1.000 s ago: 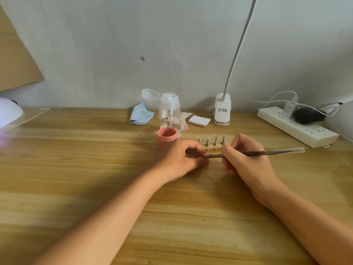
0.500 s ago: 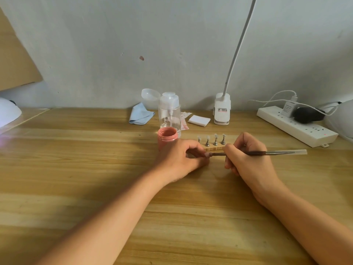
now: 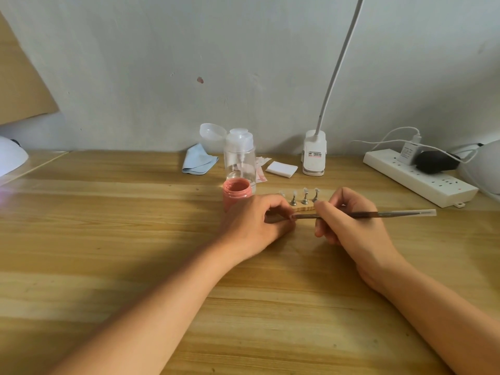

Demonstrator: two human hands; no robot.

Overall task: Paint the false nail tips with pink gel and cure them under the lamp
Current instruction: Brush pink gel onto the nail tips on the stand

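Observation:
An open jar of pink gel [image 3: 236,194] stands mid-table. Just right of it, a small wooden strip [image 3: 304,207] carries several clear nail tips on metal stands [image 3: 305,196]. My left hand [image 3: 255,226] rests on the table in front of the jar, its fingers curled and pinching a small item that is mostly hidden. My right hand [image 3: 349,226] grips a thin brush [image 3: 392,213] like a pen. The brush tip points left and meets the left hand's fingertips. A white dome lamp [image 3: 10,158] sits at the far left edge.
Behind the jar stand a clear pump bottle [image 3: 239,158], a blue cloth [image 3: 198,161], white pads [image 3: 281,169] and a clip lamp base [image 3: 313,155]. A power strip [image 3: 416,177] with plugs lies at the right, beside another white dome [image 3: 487,169].
The brush tip drew slightly right, then came back left against the left fingertips. My right hand rose a little. My left hand stayed in place.

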